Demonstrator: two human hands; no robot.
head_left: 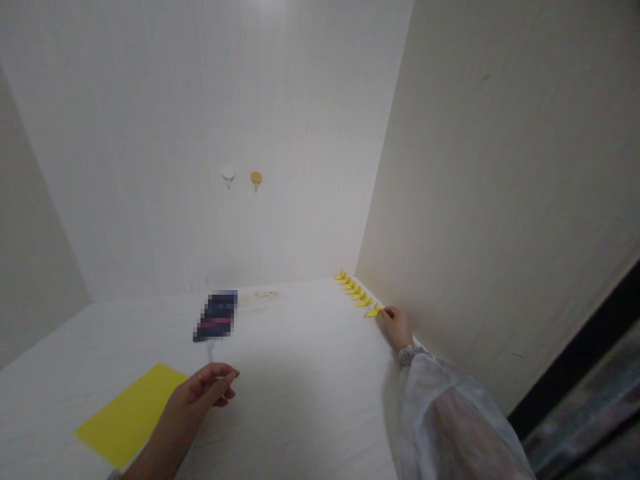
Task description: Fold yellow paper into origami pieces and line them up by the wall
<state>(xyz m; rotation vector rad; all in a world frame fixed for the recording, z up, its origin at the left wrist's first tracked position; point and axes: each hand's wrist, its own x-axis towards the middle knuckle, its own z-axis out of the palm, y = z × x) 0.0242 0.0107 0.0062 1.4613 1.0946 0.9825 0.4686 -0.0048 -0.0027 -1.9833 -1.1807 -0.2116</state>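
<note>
My right hand (399, 328) pinches a small yellow folded-paper crane (373, 311) at the near end of a row. Several more yellow paper cranes (356, 291) stand in line behind it, along the foot of the right-hand wall. My left hand (210, 387) hovers over the white tabletop (300, 400), its fingers curled and thumb close to the forefinger, with nothing visible between them. Beside and partly under the left forearm lies a flat sheet of yellow paper (133, 415).
A dark phone-like object (219, 317), blurred by pixels, lies beyond my left hand with a pale cable (211, 349) at its near end. A white hook (229, 176) and a yellow hook (256, 179) are fixed to the back wall (300, 133). The right wall (500, 167) rises close beside my right arm.
</note>
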